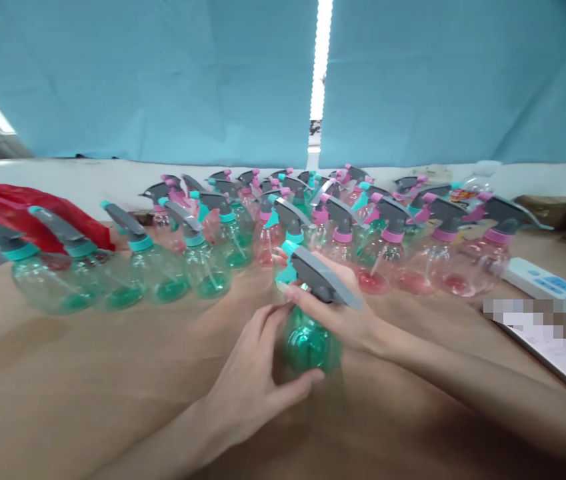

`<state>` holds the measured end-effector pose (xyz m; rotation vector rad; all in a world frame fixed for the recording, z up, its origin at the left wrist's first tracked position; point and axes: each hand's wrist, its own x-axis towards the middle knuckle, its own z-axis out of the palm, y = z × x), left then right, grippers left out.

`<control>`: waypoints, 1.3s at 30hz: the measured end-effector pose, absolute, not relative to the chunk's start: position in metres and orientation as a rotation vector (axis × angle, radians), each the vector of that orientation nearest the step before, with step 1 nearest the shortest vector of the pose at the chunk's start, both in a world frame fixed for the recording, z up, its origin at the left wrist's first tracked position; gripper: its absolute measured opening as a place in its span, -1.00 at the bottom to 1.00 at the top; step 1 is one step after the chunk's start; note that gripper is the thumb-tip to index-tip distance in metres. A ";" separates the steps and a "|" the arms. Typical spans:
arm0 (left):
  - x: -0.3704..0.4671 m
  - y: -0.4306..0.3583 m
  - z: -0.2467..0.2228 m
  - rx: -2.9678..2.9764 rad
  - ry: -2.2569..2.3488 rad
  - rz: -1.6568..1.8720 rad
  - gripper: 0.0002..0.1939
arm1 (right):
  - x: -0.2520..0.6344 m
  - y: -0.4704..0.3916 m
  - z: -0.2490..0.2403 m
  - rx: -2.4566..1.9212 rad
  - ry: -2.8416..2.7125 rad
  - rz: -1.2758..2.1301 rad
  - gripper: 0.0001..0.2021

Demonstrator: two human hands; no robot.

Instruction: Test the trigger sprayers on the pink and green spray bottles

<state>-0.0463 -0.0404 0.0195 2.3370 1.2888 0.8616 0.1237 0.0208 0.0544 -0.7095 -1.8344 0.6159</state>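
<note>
Nearest, the left hand (257,373) reaches up from the lower edge and cups the lower body of a green spray bottle (313,343); its fingers lie along the bottle's left side and its thumb crosses low over the front. Just above it, the right hand (350,310) comes in from the right and is wrapped round the bottle near the neck, its thumb pointing left below the grey spray head (320,273). The bottle thus sits between the two hands, leaning a little, over the brown tabletop (163,373); whether its base touches the surface cannot be told.

To the right, well apart from the hands, lie a flat, partly pixelated object (553,347) and, just beyond it, a white device (543,279) with blue markings.

Farther in, four teal-collared bottles (157,273) stand in a row on the left, and four pink-collared bottles (473,270) on the right, beyond the right hand. A red plastic bag (37,217) lies behind the left row. More spray bottles crowd the middle, with a clear white-capped bottle (483,177) at the back right near cardboard (557,213). Farthest hangs blue fabric (163,80).
</note>
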 end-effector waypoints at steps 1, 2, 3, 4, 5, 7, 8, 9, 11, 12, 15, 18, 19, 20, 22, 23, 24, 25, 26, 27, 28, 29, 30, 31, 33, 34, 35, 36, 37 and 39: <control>-0.051 -0.044 0.022 2.342 1.335 0.902 -0.27 | 0.113 0.020 0.055 -0.687 -1.814 0.615 -0.83; -0.057 -0.046 0.023 2.349 1.381 0.935 -0.30 | 0.101 0.019 0.056 -0.656 -1.790 0.632 -0.83; -0.062 -0.048 0.024 2.363 1.430 0.967 -0.33 | 0.089 0.019 0.056 -0.632 -1.772 0.667 -0.82; -0.069 -0.050 0.025 2.384 1.485 0.997 -0.36 | 0.078 0.020 0.055 -0.618 -1.764 0.704 -0.82; -0.075 -0.050 0.025 2.413 1.548 1.004 -0.39 | 0.067 0.021 0.054 -0.611 -1.757 0.736 -0.80; -0.088 -0.049 0.025 2.503 1.692 1.019 -0.43 | 0.049 0.025 0.052 -0.623 -1.771 0.768 -0.75; -0.095 -0.047 0.026 2.541 1.769 1.000 -0.47 | 0.043 0.027 0.052 -0.626 -1.798 0.769 -0.73; -0.101 -0.044 0.027 2.583 1.833 0.978 -0.53 | 0.039 0.030 0.053 -0.628 -1.830 0.758 -0.71; -0.109 -0.036 0.031 2.600 1.887 0.960 -0.58 | 0.040 0.035 0.059 -0.633 -1.891 0.723 -0.55; -0.112 -0.032 0.034 2.602 1.928 0.951 -0.57 | 0.044 0.037 0.063 -0.640 -1.899 0.691 -0.46; -0.115 -0.016 0.046 2.610 2.045 0.865 -0.47 | 0.066 0.041 0.081 -0.705 -1.878 0.589 -0.46; -0.111 0.001 0.055 2.619 2.169 0.767 -0.43 | 0.090 0.046 0.099 -0.688 -1.857 0.293 -0.68; -0.109 0.006 0.057 2.636 2.213 0.716 -0.42 | 0.096 0.048 0.104 -0.692 -1.865 0.170 -0.73; -0.106 0.011 0.058 2.659 2.229 0.675 -0.42 | 0.100 0.050 0.108 -0.702 -1.864 0.051 -0.77; -0.102 0.019 0.059 2.703 2.228 0.635 -0.43 | 0.106 0.057 0.114 -0.732 -1.881 -0.144 -0.83; -0.101 0.022 0.060 2.722 2.219 0.625 -0.44 | 0.107 0.061 0.117 -0.758 -1.897 -0.212 -0.84; -0.099 0.026 0.060 2.738 2.211 0.615 -0.44 | 0.108 0.065 0.118 -0.795 -1.917 -0.259 -0.83; -0.098 0.029 0.060 2.749 2.205 0.605 -0.44 | 0.109 0.070 0.119 -0.844 -1.943 -0.288 -0.81; -0.097 0.031 0.060 2.757 2.201 0.596 -0.43 | 0.109 0.075 0.120 -0.900 -1.972 -0.300 -0.77; -0.096 0.034 0.060 2.762 2.197 0.591 -0.42 | 0.108 0.079 0.119 -0.957 -2.003 -0.298 -0.73; -0.096 0.036 0.060 2.767 2.188 0.588 -0.42 | 0.108 0.083 0.118 -1.006 -2.032 -0.283 -0.69; -0.096 0.039 0.060 2.771 2.177 0.591 -0.42 | 0.107 0.087 0.116 -1.046 -2.059 -0.258 -0.66; -0.097 0.041 0.059 2.774 2.167 0.597 -0.42 | 0.106 0.090 0.114 -1.072 -2.080 -0.232 -0.63; -0.097 0.043 0.059 2.772 2.162 0.609 -0.42 | 0.105 0.093 0.112 -1.086 -2.090 -0.208 -0.62; -0.099 0.046 0.058 2.761 2.162 0.630 -0.43 | 0.103 0.097 0.106 -1.094 -2.091 -0.182 -0.63; -0.099 0.048 0.057 2.757 2.168 0.635 -0.42 | 0.102 0.099 0.104 -1.099 -2.091 -0.175 -0.64; -0.100 0.048 0.057 2.755 2.174 0.637 -0.41 | 0.102 0.100 0.103 -1.107 -2.093 -0.169 -0.64; -0.100 0.049 0.056 2.760 2.176 0.633 -0.40 | 0.101 0.101 0.102 -1.118 -2.097 -0.159 -0.65; -0.101 0.049 0.055 2.767 2.175 0.629 -0.39 | 0.101 0.102 0.101 -1.130 -2.100 -0.148 -0.64; -0.101 0.049 0.054 2.772 2.170 0.625 -0.36 | 0.101 0.103 0.102 -1.147 -2.100 -0.129 -0.64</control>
